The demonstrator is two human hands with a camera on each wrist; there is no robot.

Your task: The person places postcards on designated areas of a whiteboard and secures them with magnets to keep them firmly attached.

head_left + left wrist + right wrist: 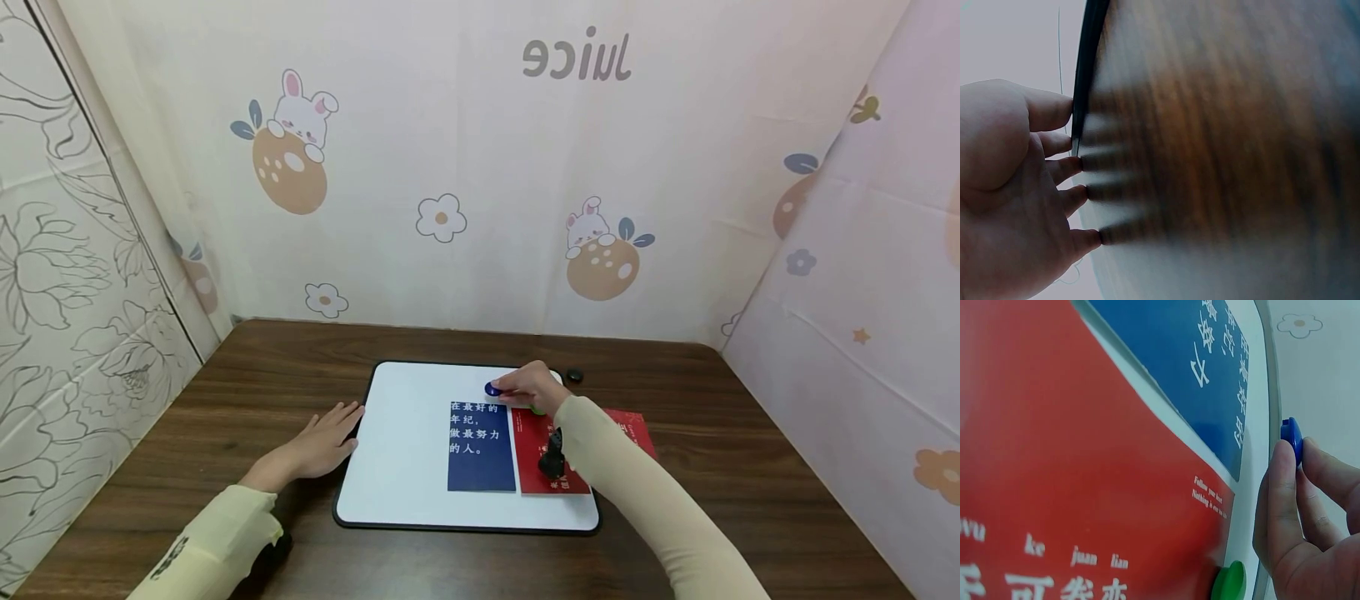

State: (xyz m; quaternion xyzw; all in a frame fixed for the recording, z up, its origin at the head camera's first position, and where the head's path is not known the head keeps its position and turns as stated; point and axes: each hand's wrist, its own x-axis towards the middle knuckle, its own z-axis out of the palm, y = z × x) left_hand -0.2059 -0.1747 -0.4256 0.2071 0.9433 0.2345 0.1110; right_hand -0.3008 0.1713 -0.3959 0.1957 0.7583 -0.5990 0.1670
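My right hand [531,387] pinches a blue round magnet [1293,439] between thumb and fingers, just above the top edge of the blue card [482,454]. That card, printed with white characters, lies on the whiteboard [397,450]. Beside it lies a red card [1104,450], with a green magnet [1229,581] at its top edge; my right hand and sleeve partly cover both in the head view. Fingers spread, my left hand [322,442] rests at the whiteboard's left edge, its thumb and fingertips by the black frame [1085,69] and the tabletop.
On the brown wooden table [292,358], a small black round object [574,375] lies off the board's top right corner. More red printed card [634,429] shows beyond the right sleeve, past the board's right edge. A patterned curtain [375,167] hangs behind the table.
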